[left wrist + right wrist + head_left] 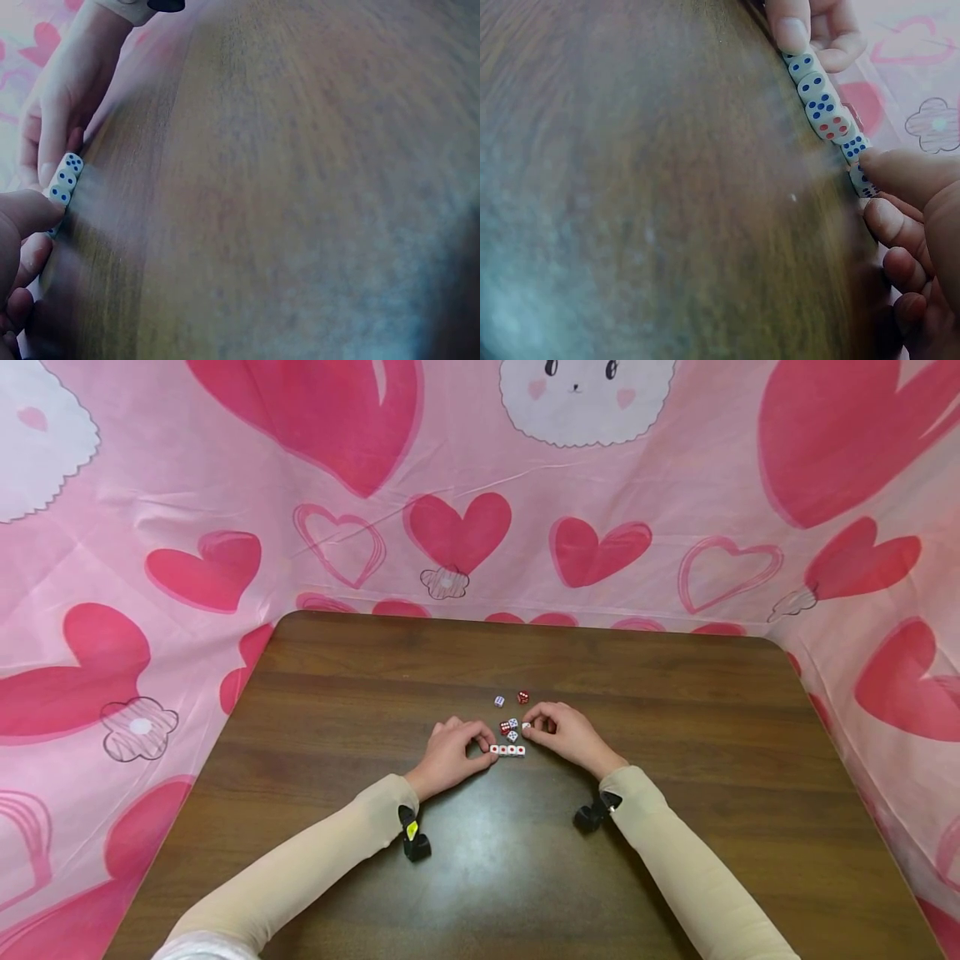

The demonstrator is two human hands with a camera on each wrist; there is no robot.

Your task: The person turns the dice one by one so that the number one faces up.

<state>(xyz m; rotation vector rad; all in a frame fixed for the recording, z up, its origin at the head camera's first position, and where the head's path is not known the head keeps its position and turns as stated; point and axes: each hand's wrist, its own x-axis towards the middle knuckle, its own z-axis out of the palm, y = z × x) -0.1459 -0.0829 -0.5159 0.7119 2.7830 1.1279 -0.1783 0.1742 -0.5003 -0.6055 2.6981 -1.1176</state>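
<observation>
Several white dice (pixel 512 750) stand side by side in a short straight row on the table, red single dots facing up. At the row's left end, my left hand (pixel 452 752) pinches the end die between thumb and index finger. My right hand (pixel 567 732) is just beyond the row's right end, pinching a separate white die (pixel 860 180) between thumb and fingertips. Between the hands, behind the row, a red die (pixel 505 727) and two white dice (pixel 512 737) lie in a loose cluster. The left wrist view shows blue dots on the row's near sides (pixel 67 178).
Farther back on the brown wooden table (pixel 360 668) lie another red die (pixel 522 697) and a white die (pixel 499 702). A pink cloth with hearts (pixel 457 531) hangs behind and beside the table. Black wrist straps (pixel 588 817) sit at both sleeve cuffs.
</observation>
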